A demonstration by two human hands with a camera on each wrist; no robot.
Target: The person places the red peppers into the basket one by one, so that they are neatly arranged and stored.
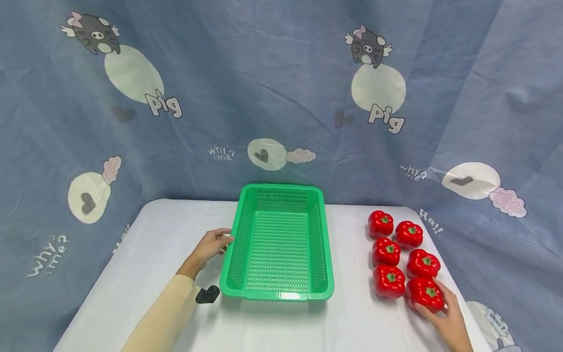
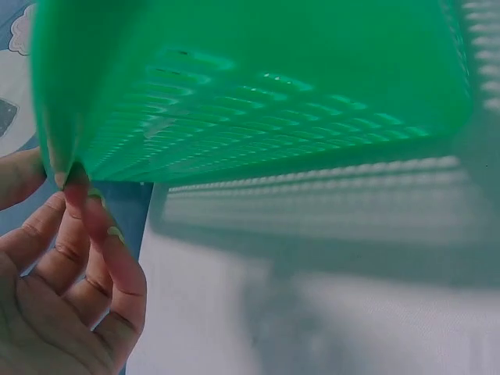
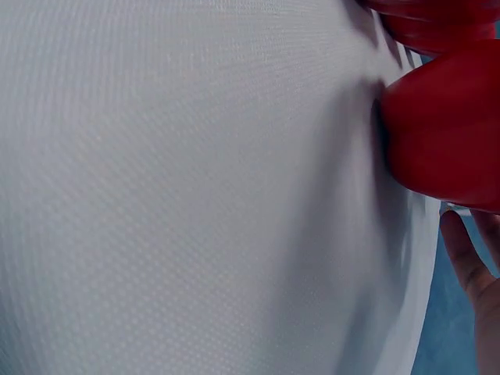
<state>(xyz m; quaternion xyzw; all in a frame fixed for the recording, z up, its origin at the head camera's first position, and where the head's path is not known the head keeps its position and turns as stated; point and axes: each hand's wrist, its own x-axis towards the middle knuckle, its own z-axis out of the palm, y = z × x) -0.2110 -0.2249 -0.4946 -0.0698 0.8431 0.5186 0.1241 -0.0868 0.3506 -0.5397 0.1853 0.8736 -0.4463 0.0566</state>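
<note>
A green plastic basket (image 1: 277, 294) with perforated walls and floor stands mid-table, with nothing in it. My left hand (image 1: 213, 243) pinches its left rim between thumb and fingers; the left wrist view shows this grip beneath the basket wall (image 2: 312, 47). At the right, my right hand (image 1: 447, 315) holds the nearest red bell pepper (image 1: 423, 292), thumb at its front and fingers along its right side. That bell pepper (image 3: 449, 133) fills the right edge of the right wrist view, where only some fingers (image 3: 467, 254) show.
Several other red bell peppers, including a front-left one (image 1: 389, 281) and a back one (image 1: 380, 224), stand close together in two rows. A white cloth (image 1: 352, 322) covers the table. Blue patterned fabric (image 1: 281, 98) hangs behind and at both sides.
</note>
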